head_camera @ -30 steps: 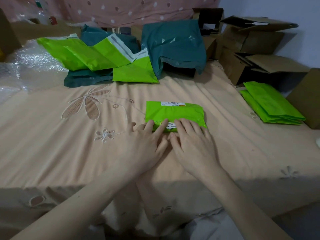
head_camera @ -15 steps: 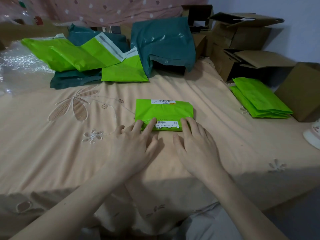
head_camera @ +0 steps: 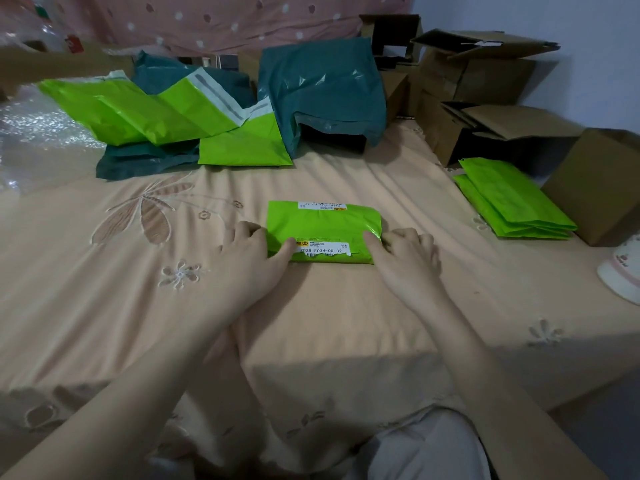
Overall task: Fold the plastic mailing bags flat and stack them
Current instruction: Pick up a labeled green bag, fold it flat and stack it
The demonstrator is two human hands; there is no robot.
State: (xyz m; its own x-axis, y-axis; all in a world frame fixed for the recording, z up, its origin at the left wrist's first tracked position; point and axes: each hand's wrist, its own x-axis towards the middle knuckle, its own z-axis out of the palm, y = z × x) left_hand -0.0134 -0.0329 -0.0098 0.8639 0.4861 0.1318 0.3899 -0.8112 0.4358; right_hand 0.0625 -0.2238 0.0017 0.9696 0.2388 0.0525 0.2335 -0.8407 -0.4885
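Both hands have slid apart to the folded green mailing bag (head_camera: 323, 230) at bed centre, left hand (head_camera: 254, 258) and right hand (head_camera: 403, 258) pinching its ends, while a folded stack (head_camera: 512, 202) waits at three o'clock and unfolded bags (head_camera: 207, 112) at eleven.

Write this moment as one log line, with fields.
step: grip folded bag | left hand: at left end | right hand: at right end | stack: right

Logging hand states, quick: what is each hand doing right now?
Left hand: grips the left end of the folded green bag.
Right hand: grips its right end.
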